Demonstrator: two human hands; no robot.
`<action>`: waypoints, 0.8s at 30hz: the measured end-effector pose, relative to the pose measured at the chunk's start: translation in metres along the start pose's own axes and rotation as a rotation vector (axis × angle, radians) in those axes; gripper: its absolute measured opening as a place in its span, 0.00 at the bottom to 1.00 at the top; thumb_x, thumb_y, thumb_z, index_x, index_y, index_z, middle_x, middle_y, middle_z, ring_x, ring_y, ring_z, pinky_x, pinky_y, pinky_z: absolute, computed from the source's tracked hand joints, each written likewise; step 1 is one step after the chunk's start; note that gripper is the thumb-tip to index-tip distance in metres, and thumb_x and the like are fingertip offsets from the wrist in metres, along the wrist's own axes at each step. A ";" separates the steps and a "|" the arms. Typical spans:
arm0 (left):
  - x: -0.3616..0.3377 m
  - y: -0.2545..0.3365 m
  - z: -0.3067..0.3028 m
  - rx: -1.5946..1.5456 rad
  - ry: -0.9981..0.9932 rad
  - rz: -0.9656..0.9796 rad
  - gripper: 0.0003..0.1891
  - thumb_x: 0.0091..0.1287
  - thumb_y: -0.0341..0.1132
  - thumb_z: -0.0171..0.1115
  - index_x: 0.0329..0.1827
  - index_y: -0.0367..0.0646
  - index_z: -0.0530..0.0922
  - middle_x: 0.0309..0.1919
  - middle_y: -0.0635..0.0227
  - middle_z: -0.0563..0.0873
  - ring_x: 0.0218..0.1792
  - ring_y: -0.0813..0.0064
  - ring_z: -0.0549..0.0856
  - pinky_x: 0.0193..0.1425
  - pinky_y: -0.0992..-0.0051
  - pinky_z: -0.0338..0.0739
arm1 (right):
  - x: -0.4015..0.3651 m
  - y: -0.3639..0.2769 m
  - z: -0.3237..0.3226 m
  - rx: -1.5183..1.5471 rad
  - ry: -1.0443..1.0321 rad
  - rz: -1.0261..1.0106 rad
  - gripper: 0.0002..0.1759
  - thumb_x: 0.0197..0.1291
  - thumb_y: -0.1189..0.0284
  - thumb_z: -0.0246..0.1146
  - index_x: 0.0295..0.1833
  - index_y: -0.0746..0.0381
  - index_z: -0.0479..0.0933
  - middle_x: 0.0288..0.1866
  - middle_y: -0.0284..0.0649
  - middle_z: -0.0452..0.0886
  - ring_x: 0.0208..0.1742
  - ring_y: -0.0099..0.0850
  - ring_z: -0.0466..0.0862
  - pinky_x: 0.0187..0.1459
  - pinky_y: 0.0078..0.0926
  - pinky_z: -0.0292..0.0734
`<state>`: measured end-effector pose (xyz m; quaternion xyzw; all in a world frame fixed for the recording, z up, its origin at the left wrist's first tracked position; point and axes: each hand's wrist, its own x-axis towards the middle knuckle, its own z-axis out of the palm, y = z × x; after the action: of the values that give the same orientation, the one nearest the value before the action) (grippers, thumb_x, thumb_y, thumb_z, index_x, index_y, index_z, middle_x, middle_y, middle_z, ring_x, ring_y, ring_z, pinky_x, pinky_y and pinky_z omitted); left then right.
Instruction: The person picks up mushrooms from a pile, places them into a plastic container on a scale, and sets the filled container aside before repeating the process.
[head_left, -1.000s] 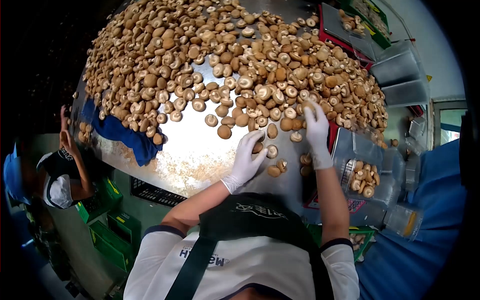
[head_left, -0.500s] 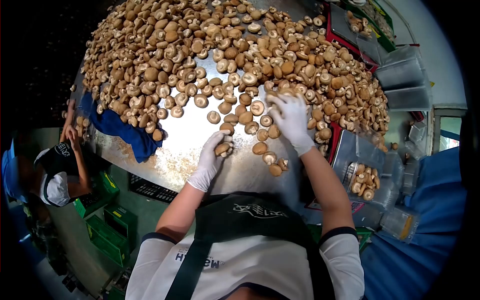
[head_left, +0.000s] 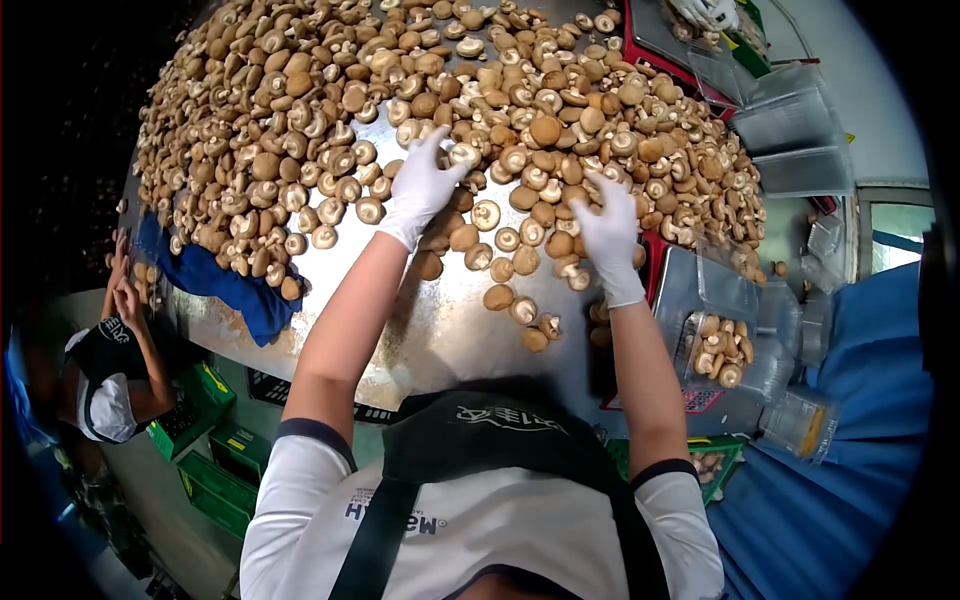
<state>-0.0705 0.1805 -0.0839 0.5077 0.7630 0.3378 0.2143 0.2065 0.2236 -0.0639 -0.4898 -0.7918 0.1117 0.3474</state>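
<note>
A big heap of brown mushrooms (head_left: 265,165) covers the far part of the metal table (head_left: 400,340). My left hand (head_left: 425,185), in a white glove, reaches to the heap's near edge, its thumb and fingers spread beside a pale mushroom (head_left: 464,155). My right hand (head_left: 608,225), also gloved, is above the right part of the heap with its fingers apart and nothing visible in it. Between and below the hands lie loose mushrooms, among them one with its stem side up (head_left: 485,214).
A clear box of mushrooms (head_left: 718,350) sits on a scale at the right, near stacked clear trays (head_left: 795,130). A blue cloth (head_left: 225,275) lies at the table's left edge. Another person (head_left: 115,370) stands at the left, by green crates (head_left: 215,490).
My left hand has moved forward to the heap and no longer holds the mushroom. My right hand has drawn back slightly and opened. The view has shifted a little.
</note>
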 end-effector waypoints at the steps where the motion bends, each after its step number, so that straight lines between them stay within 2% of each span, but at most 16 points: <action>1: 0.002 0.006 -0.001 0.079 -0.170 -0.038 0.31 0.62 0.50 0.69 0.67 0.48 0.75 0.59 0.55 0.80 0.57 0.53 0.83 0.59 0.61 0.78 | -0.002 0.002 0.005 -0.083 -0.048 -0.024 0.20 0.54 0.69 0.72 0.54 0.59 0.83 0.49 0.42 0.83 0.48 0.43 0.80 0.54 0.39 0.75; 2: -0.002 0.014 0.001 0.132 -0.157 -0.019 0.30 0.61 0.50 0.70 0.65 0.48 0.77 0.58 0.57 0.81 0.57 0.53 0.83 0.59 0.61 0.79 | -0.004 0.005 0.009 -0.168 -0.097 -0.048 0.22 0.53 0.68 0.73 0.55 0.58 0.83 0.51 0.41 0.83 0.48 0.43 0.80 0.54 0.40 0.75; 5: -0.016 0.013 0.006 -0.077 -0.079 0.086 0.27 0.61 0.47 0.72 0.61 0.45 0.79 0.54 0.54 0.83 0.55 0.54 0.84 0.59 0.62 0.78 | 0.001 0.015 0.008 0.006 -0.106 0.096 0.15 0.59 0.68 0.68 0.52 0.58 0.85 0.47 0.43 0.86 0.46 0.45 0.81 0.53 0.39 0.76; 8: -0.047 0.019 0.007 -0.318 -0.121 0.115 0.26 0.66 0.46 0.70 0.61 0.39 0.79 0.49 0.55 0.87 0.49 0.63 0.86 0.55 0.68 0.80 | -0.007 0.026 -0.002 0.072 -0.097 0.147 0.11 0.65 0.69 0.64 0.50 0.59 0.85 0.41 0.44 0.87 0.45 0.45 0.82 0.51 0.39 0.76; 9: -0.061 0.038 -0.007 -0.466 -0.299 -0.051 0.23 0.69 0.43 0.67 0.62 0.39 0.79 0.55 0.58 0.86 0.54 0.70 0.84 0.61 0.71 0.76 | -0.013 0.030 -0.003 0.096 -0.075 0.165 0.11 0.65 0.69 0.64 0.50 0.59 0.85 0.42 0.44 0.87 0.44 0.46 0.82 0.51 0.40 0.76; 10: -0.072 0.029 0.005 -0.657 -0.363 -0.104 0.20 0.74 0.41 0.62 0.62 0.37 0.79 0.52 0.61 0.86 0.52 0.70 0.84 0.62 0.74 0.76 | -0.019 0.036 -0.001 0.121 -0.054 0.180 0.11 0.65 0.68 0.64 0.50 0.59 0.85 0.42 0.45 0.87 0.44 0.47 0.82 0.50 0.40 0.76; 11: -0.084 0.022 0.016 -0.744 -0.356 -0.119 0.20 0.75 0.42 0.60 0.62 0.37 0.79 0.50 0.65 0.86 0.51 0.75 0.83 0.59 0.76 0.76 | -0.024 0.048 0.003 0.152 -0.012 0.158 0.11 0.68 0.71 0.62 0.51 0.61 0.85 0.40 0.41 0.87 0.39 0.39 0.83 0.45 0.34 0.78; 12: -0.095 0.019 0.023 -0.831 -0.352 -0.134 0.20 0.77 0.42 0.58 0.62 0.36 0.79 0.49 0.69 0.86 0.49 0.80 0.82 0.56 0.78 0.76 | -0.027 0.050 -0.002 0.275 -0.039 0.330 0.10 0.69 0.72 0.61 0.51 0.61 0.85 0.39 0.39 0.87 0.37 0.35 0.82 0.43 0.31 0.77; 14: -0.111 0.011 0.030 -1.107 -0.560 -0.307 0.20 0.80 0.42 0.52 0.61 0.34 0.79 0.50 0.70 0.85 0.51 0.80 0.81 0.59 0.78 0.74 | -0.034 0.051 -0.013 0.521 -0.087 0.673 0.10 0.71 0.74 0.59 0.51 0.63 0.84 0.37 0.35 0.86 0.34 0.26 0.80 0.39 0.24 0.76; 15: -0.119 0.014 0.031 -1.049 -0.559 -0.318 0.20 0.80 0.43 0.50 0.61 0.34 0.79 0.49 0.69 0.85 0.52 0.80 0.81 0.60 0.78 0.74 | -0.039 0.054 -0.014 0.558 -0.074 0.616 0.11 0.72 0.76 0.57 0.53 0.64 0.83 0.37 0.31 0.84 0.34 0.17 0.76 0.36 0.16 0.73; 18: -0.141 0.019 0.032 -1.065 -0.578 -0.388 0.21 0.80 0.43 0.50 0.63 0.34 0.77 0.53 0.67 0.83 0.54 0.78 0.80 0.62 0.77 0.73 | -0.051 0.055 -0.007 0.493 0.114 0.542 0.12 0.72 0.77 0.56 0.56 0.64 0.81 0.37 0.32 0.84 0.33 0.18 0.76 0.36 0.19 0.74; 19: -0.149 0.020 0.031 -1.040 -0.550 -0.365 0.20 0.79 0.41 0.52 0.64 0.35 0.76 0.55 0.66 0.82 0.56 0.77 0.80 0.63 0.77 0.73 | -0.046 0.036 -0.019 0.495 0.137 0.643 0.14 0.70 0.79 0.57 0.59 0.65 0.78 0.44 0.35 0.83 0.36 0.20 0.78 0.39 0.20 0.75; 20: -0.154 0.020 0.031 -1.040 -0.548 -0.354 0.20 0.79 0.40 0.53 0.65 0.35 0.76 0.55 0.66 0.82 0.56 0.77 0.80 0.63 0.77 0.73 | -0.054 0.055 -0.010 0.306 0.181 0.511 0.19 0.66 0.80 0.60 0.63 0.66 0.76 0.52 0.39 0.80 0.41 0.24 0.79 0.43 0.22 0.76; 22: -0.163 0.015 0.033 -1.035 -0.543 -0.334 0.19 0.78 0.38 0.55 0.65 0.36 0.76 0.55 0.67 0.83 0.57 0.77 0.80 0.63 0.77 0.72 | -0.049 0.035 -0.023 0.155 0.111 0.441 0.26 0.61 0.79 0.64 0.67 0.65 0.74 0.59 0.46 0.77 0.51 0.35 0.80 0.52 0.29 0.77; 23: -0.166 0.011 0.034 -1.081 -0.542 -0.383 0.20 0.75 0.35 0.60 0.67 0.37 0.75 0.52 0.67 0.83 0.53 0.79 0.80 0.60 0.77 0.74 | -0.056 0.056 -0.012 0.054 0.104 0.290 0.32 0.58 0.75 0.67 0.70 0.64 0.71 0.61 0.51 0.77 0.60 0.44 0.78 0.61 0.38 0.73; 24: -0.168 0.011 0.033 -1.053 -0.542 -0.377 0.21 0.74 0.34 0.61 0.67 0.38 0.74 0.50 0.68 0.83 0.51 0.80 0.80 0.58 0.78 0.75 | -0.052 0.050 -0.015 0.041 0.025 0.320 0.33 0.57 0.71 0.69 0.70 0.62 0.72 0.63 0.51 0.77 0.65 0.49 0.75 0.67 0.42 0.69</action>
<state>0.0247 0.0387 -0.1009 0.2581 0.4889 0.4842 0.6781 0.2660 0.2012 -0.1017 -0.6038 -0.6968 0.1756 0.3450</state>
